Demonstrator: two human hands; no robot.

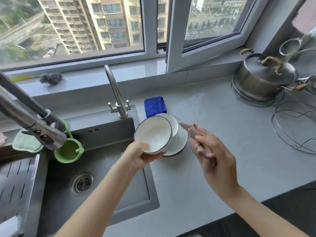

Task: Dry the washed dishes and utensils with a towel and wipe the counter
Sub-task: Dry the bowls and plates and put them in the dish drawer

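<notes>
Nearest: left hand (142, 155) grips the near rim of a white bowl (153, 133), thumb inside and fingers under, with the bowl tilted up toward the camera over the seam between sink (102, 170) and counter (222, 120). Right hand (217, 159) is just right of it and motion-blurred. Its fingers look stretched toward the dishes with nothing visible in them, so I read it as released and empty, low confidence. Behind the held bowl and touching it, a second bowl (178, 137) sits on the counter on what looks like a dark-rimmed plate (171, 154); can't tell whether more pieces are stacked there. Just beyond the stack lies the blue towel (154, 106), folded on the counter and untouched. Further back is the faucet (116, 93); far right, a lidded pot (263, 77) on a wire stand. Step in hand, as I judge it: first bowl picked up for drying, towel not yet fetched, so the task is near its start and the counter wipe is still to do. Next move likely calls for the right hand to reach past the stack without knocking it, take the towel, and bring it into the held bowl while the left keeps it tilted. The rim grip may be slippery if the bowl is wet.
</notes>
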